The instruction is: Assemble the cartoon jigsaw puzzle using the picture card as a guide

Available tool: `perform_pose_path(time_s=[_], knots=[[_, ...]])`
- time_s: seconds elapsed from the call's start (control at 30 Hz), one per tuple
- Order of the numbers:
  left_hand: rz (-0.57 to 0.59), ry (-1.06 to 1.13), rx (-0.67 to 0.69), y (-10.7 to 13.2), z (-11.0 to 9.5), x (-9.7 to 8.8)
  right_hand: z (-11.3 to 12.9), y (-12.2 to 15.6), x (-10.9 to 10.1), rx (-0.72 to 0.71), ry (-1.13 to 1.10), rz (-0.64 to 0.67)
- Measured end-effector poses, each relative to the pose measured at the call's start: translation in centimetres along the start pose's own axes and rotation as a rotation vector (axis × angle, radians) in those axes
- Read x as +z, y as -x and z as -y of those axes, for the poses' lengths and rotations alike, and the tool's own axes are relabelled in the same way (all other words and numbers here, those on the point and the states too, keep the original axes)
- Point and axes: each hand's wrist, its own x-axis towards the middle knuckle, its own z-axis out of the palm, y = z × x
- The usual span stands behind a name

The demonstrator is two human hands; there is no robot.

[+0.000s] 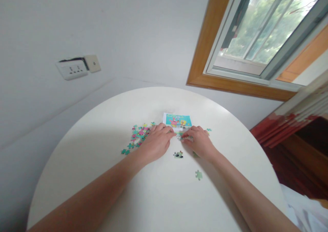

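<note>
Small jigsaw puzzle pieces [178, 137] lie between my two hands at the middle of the round table. My left hand [159, 140] is closed, its index fingertip at the left edge of these pieces. From the other side, my right hand [198, 141] pinches at their right edge with thumb and fingers; the fingers partly cover what they grip. Just behind the hands is a picture card [178, 121] with a pink and a yellow cartoon figure on turquoise. Toward me lie a short joined section [178, 154] and a single pale green piece [198, 175].
A loose heap of green and pink pieces [138, 134] spreads left of my left hand, partly hidden by it. More pieces [208, 130] show beyond my right hand. The white table [102, 129] stands against a wall with a socket [73, 69] and a wood-framed window [205, 37].
</note>
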Motion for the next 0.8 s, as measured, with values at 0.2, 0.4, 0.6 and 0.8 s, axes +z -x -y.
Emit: perform_pose_path(time_s=[0.2,0.4,0.6,0.8], knots=[[-0.006,0.000,-0.001,-0.04,0.05,0.09,-0.08,0.02,0.00,-0.015,-0.009,-0.012],[-0.006,-0.007,0.001,-0.05,0.05,0.14,-0.14,0.13,-0.18,-0.031,-0.026,0.001],[-0.012,-0.007,0.005,0.03,0.10,0.17,-0.03,0.39,-0.22,-0.066,-0.065,0.019],[-0.006,0.006,0.009,0.03,0.09,0.04,0.13,0.81,-0.31,-0.112,-0.131,0.037]])
